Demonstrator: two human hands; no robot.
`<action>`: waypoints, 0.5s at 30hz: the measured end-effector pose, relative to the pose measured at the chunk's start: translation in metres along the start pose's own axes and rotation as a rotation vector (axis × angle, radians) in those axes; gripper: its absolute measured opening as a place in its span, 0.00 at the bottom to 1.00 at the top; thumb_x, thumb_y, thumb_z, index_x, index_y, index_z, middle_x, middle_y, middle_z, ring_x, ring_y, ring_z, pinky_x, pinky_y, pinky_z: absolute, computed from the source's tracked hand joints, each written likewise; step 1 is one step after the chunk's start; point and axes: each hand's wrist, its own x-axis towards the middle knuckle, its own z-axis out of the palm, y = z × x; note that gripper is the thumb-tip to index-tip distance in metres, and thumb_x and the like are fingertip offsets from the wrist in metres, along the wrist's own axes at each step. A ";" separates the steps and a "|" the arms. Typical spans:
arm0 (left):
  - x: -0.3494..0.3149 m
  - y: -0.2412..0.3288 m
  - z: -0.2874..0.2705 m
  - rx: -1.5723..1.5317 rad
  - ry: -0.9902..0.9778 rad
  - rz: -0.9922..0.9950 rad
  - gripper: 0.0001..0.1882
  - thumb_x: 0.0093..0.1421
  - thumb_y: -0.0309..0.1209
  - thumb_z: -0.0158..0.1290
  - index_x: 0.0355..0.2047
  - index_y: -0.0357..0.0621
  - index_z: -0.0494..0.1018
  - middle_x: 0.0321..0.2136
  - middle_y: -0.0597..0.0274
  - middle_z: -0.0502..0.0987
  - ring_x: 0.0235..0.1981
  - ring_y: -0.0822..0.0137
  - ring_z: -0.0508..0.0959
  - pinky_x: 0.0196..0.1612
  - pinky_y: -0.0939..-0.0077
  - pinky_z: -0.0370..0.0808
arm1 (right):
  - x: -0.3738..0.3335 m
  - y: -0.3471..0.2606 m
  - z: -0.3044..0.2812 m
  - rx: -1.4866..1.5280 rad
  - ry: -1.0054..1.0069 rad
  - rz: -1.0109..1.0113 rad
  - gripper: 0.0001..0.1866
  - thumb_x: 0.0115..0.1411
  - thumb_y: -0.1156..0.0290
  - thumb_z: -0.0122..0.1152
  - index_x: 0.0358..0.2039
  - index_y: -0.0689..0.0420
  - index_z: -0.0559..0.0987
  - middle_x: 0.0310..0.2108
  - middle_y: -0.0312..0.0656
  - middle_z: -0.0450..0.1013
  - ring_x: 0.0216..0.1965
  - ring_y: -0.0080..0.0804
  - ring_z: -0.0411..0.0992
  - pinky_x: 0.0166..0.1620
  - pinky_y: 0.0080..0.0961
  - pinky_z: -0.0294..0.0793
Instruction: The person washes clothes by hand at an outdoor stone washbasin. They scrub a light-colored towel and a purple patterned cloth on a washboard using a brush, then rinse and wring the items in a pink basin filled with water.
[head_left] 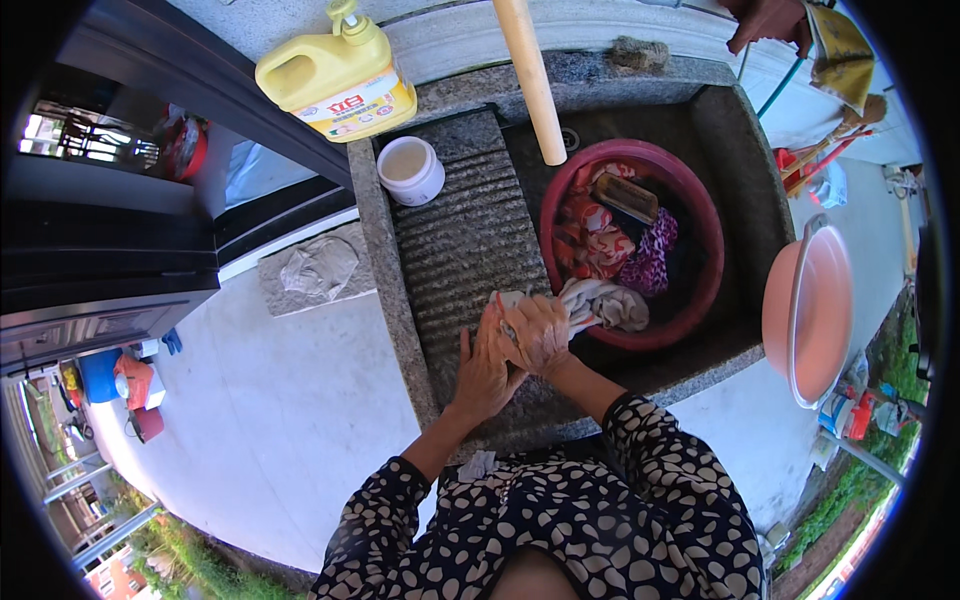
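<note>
Both my hands are together over the right edge of a ridged stone washboard (460, 225). My right hand (537, 337) is closed round a bunched whitish cloth (612, 306), whose loose end hangs over the rim of a red tub (713, 240). Pressed against it, my left hand (484, 368) is closed on the same cloth, its thumb sticking out; a bit of white and red fabric shows above the fingers. In the tub lie orange-and-white patterned fabric (597, 245), a purple spotted cloth (652, 252) and a wooden scrubbing brush (626, 198).
The tub sits in a stone sink (755, 190). A white jar (411, 171) stands on the washboard, beyond it a yellow detergent jug (340, 80). A wooden pole (532, 85) reaches over the sink. At right is a pink basin (808, 310); at left, a grey rag (320, 267).
</note>
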 end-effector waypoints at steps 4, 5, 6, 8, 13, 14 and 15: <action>0.019 -0.014 0.005 0.077 -0.010 -0.056 0.52 0.55 0.53 0.58 0.68 0.40 0.44 0.69 0.43 0.42 0.71 0.48 0.42 0.64 0.34 0.39 | 0.023 0.004 0.020 -0.034 -0.164 0.165 0.14 0.53 0.53 0.57 0.26 0.51 0.78 0.24 0.39 0.75 0.29 0.39 0.75 0.32 0.38 0.69; 0.024 -0.018 0.005 0.114 -0.011 -0.064 0.52 0.55 0.53 0.58 0.68 0.41 0.44 0.69 0.43 0.42 0.71 0.48 0.41 0.64 0.34 0.39 | 0.031 0.003 0.020 -0.043 -0.220 0.214 0.14 0.53 0.54 0.57 0.26 0.52 0.79 0.24 0.40 0.76 0.29 0.40 0.76 0.33 0.38 0.71; 0.027 -0.022 0.005 0.149 -0.009 -0.063 0.53 0.54 0.54 0.58 0.68 0.41 0.43 0.69 0.43 0.42 0.71 0.47 0.41 0.65 0.34 0.38 | 0.039 0.001 0.020 -0.046 -0.282 0.287 0.14 0.54 0.54 0.56 0.26 0.52 0.79 0.25 0.42 0.77 0.30 0.41 0.77 0.34 0.39 0.73; 0.037 -0.029 0.000 0.228 0.006 -0.043 0.55 0.53 0.56 0.59 0.69 0.40 0.43 0.69 0.43 0.42 0.70 0.47 0.42 0.65 0.36 0.36 | 0.058 -0.002 0.018 -0.059 -0.383 0.432 0.14 0.56 0.55 0.55 0.27 0.51 0.80 0.27 0.44 0.79 0.32 0.43 0.79 0.36 0.40 0.76; 0.059 -0.004 -0.007 -0.064 0.169 -0.179 0.60 0.48 0.47 0.66 0.69 0.39 0.38 0.67 0.42 0.45 0.69 0.46 0.46 0.67 0.46 0.45 | 0.060 0.017 0.008 0.074 -0.192 0.619 0.18 0.60 0.51 0.50 0.29 0.50 0.80 0.33 0.47 0.79 0.35 0.48 0.78 0.40 0.38 0.77; 0.059 -0.003 -0.006 -0.270 0.260 -0.153 0.60 0.48 0.42 0.67 0.69 0.39 0.38 0.67 0.42 0.46 0.68 0.47 0.48 0.66 0.49 0.49 | 0.062 0.019 0.000 0.164 -0.084 0.677 0.17 0.60 0.51 0.50 0.31 0.50 0.80 0.34 0.46 0.79 0.36 0.48 0.78 0.40 0.37 0.77; 0.063 -0.001 -0.004 -0.481 0.341 -0.122 0.59 0.48 0.37 0.68 0.69 0.38 0.38 0.66 0.42 0.47 0.67 0.48 0.49 0.66 0.52 0.53 | 0.063 0.029 -0.014 0.227 -0.042 0.665 0.14 0.61 0.55 0.50 0.35 0.51 0.78 0.35 0.46 0.78 0.36 0.49 0.77 0.40 0.39 0.77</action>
